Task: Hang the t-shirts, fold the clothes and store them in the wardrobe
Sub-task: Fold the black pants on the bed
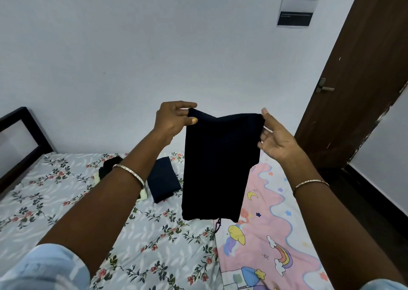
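- Head view: one dark garment (217,168) hangs in the air above the bed (66,201), held by its two top corners.
- Left hand (174,118) pinches the left corner between thumb and fingers; right hand (276,137) holds the right corner, its other fingers loosely spread.
- It looks soft, light and limp, likely to sag and slide, so the top-edge corners seem the best places to hold it.
- A cord (218,223) dangles at the hem.
- Count: one folded dark piece (163,179) on the bed, and a small dark-and-pale heap (106,168) too hidden by the forearm to count.
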